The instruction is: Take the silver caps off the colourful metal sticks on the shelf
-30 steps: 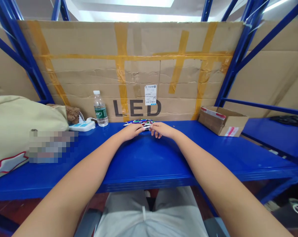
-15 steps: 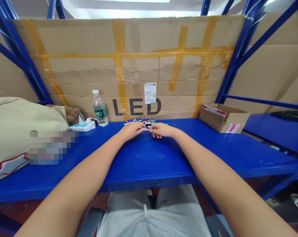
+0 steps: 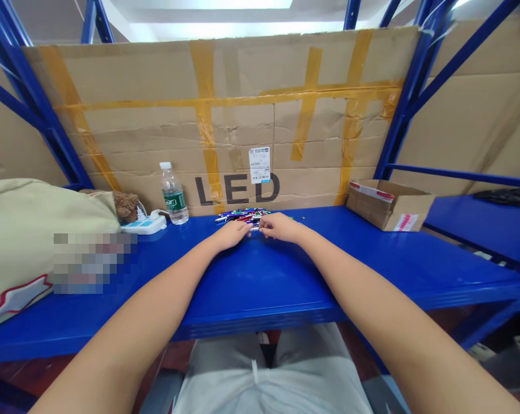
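Observation:
A pile of slim, pen-like pieces (image 3: 243, 215) in blue, red, green and silver lies at the back middle of the blue table. Just in front of it, my left hand (image 3: 234, 234) and my right hand (image 3: 280, 227) face each other, fingertips a small gap apart. A small, light-coloured slim piece (image 3: 255, 227) spans that gap, with the fingers of both hands closed on its ends. Its exact kind is too small to tell.
A water bottle (image 3: 174, 195) and a white power strip (image 3: 144, 224) stand back left, beside a pale green bag (image 3: 39, 224). An open cardboard box (image 3: 387, 207) sits at the right. A taped cardboard panel (image 3: 156, 138) rises behind the blue table (image 3: 260, 287).
My left hand has moved slightly down and away from the pile, so more of the pile shows. The view has shifted slightly.

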Motion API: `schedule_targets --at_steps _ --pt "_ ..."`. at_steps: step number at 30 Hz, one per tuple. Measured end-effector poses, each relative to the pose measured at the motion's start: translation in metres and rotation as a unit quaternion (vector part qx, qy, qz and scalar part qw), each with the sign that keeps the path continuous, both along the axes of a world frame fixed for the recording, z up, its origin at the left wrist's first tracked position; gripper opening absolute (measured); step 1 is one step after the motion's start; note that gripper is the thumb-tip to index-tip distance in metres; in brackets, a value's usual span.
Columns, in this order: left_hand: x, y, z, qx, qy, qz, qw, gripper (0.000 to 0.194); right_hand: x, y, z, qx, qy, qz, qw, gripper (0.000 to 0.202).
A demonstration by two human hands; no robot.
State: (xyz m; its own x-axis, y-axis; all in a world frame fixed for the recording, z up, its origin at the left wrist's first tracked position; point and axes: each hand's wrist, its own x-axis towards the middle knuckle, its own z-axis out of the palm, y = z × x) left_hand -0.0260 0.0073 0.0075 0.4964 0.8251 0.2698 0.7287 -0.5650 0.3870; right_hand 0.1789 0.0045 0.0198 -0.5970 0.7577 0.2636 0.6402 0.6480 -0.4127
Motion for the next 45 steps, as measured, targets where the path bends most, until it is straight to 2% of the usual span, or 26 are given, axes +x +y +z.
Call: schedule_targets --at_steps 2,4,9,11,14,17,21,24,27,30,32,39,42,45 --pt "-0.001 0.000 0.000 -0.046 -0.032 0.024 0.998 0.052 -0.001 0.000 0.000 0.040 0.006 0.002 0.999 0.007" --pt "0.000 -0.002 0.000 -0.056 -0.054 0.030 0.997 0.052 -0.001 0.001 -0.001 0.062 0.021 0.002 0.998 0.006" --pt "0.003 -0.009 0.005 0.119 0.012 0.020 0.993 0.033 0.001 0.003 -0.004 -0.017 0.060 -0.002 0.998 0.004" --pt "0.003 -0.010 0.007 0.155 0.039 0.019 0.987 0.029 0.003 0.003 -0.004 -0.021 0.078 0.004 0.997 0.004" --pt "0.003 -0.007 0.007 0.171 0.042 -0.027 0.984 0.031 0.004 0.002 -0.001 -0.012 0.092 0.023 0.995 0.005" --pt "0.001 -0.005 0.006 0.107 0.007 -0.058 0.993 0.040 0.005 0.001 0.002 0.000 0.084 0.030 0.996 0.006" --pt "0.002 -0.006 0.001 -0.057 -0.051 -0.034 0.996 0.050 0.004 0.001 0.002 0.058 0.056 0.021 0.997 0.005" --pt "0.004 -0.006 -0.003 -0.074 -0.059 -0.046 0.994 0.044 0.002 0.002 -0.001 0.005 0.061 0.026 0.998 0.005" --pt "0.003 -0.004 -0.004 -0.055 -0.039 -0.054 0.996 0.037 0.002 0.003 -0.003 -0.056 0.062 0.028 0.996 0.006" --pt "-0.003 0.002 -0.003 -0.005 0.008 -0.074 0.997 0.030 0.004 0.003 -0.001 -0.075 0.038 0.011 0.996 0.007" --pt "-0.008 0.005 0.000 0.019 0.035 -0.084 0.996 0.025 0.007 0.003 0.001 -0.076 0.008 -0.002 0.997 0.008" --pt "-0.019 0.008 0.007 0.014 0.087 -0.081 0.993 0.022 0.013 0.004 0.004 -0.060 -0.066 -0.048 0.995 0.009" --pt "-0.019 0.009 0.008 0.070 0.131 -0.099 0.984 0.025 0.013 0.005 0.004 -0.063 -0.071 -0.057 0.994 0.008" --pt "-0.017 0.008 0.008 0.134 0.149 -0.089 0.976 0.028 0.012 0.005 0.004 -0.060 -0.074 -0.060 0.994 0.007"
